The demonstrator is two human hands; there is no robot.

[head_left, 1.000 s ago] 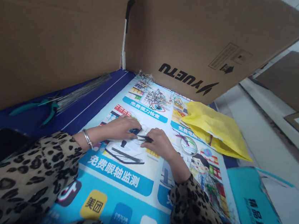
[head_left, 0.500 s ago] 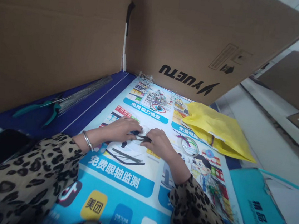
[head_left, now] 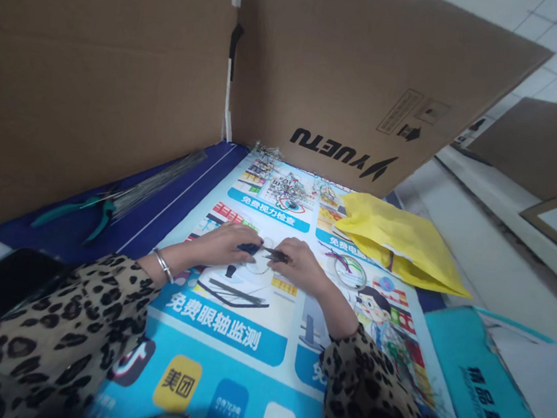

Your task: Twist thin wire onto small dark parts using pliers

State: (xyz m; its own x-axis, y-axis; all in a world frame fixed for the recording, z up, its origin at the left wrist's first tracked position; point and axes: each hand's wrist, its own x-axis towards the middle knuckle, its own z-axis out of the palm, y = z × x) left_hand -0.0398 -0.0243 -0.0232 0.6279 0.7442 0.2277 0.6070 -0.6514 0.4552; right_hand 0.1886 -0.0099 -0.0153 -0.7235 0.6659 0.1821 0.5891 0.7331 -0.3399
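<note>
My right hand [head_left: 301, 264] is closed round a small dark tool [head_left: 277, 254] whose pointed tips face left, toward my other hand. With fingers pinched, my left hand [head_left: 225, 244] rests low over the printed sheet [head_left: 258, 384]; whatever sits in its grip is too small and blurred to name. A dark blue patch [head_left: 248, 248] shows at its fingertips, and I cannot tell whether it is print or an object. Between the hands runs a faint pale loop [head_left: 257, 270], thin like wire. Dark thin strips [head_left: 233, 294] lie just below on the sheet.
Teal-handled pliers [head_left: 103, 219] and a bundle of thin wires [head_left: 161, 179] lie left. Tangled wire pieces [head_left: 291, 187] sit at the back. A coil [head_left: 352, 271], yellow bag [head_left: 400, 240] and teal packet [head_left: 479, 386] lie right. Cardboard walls [head_left: 96, 81] stand behind; a black phone-like slab [head_left: 3, 285] is left.
My right hand has drawn slightly away from my left, and the dark tool's tips look closer together. The camera view has shifted slightly.
</note>
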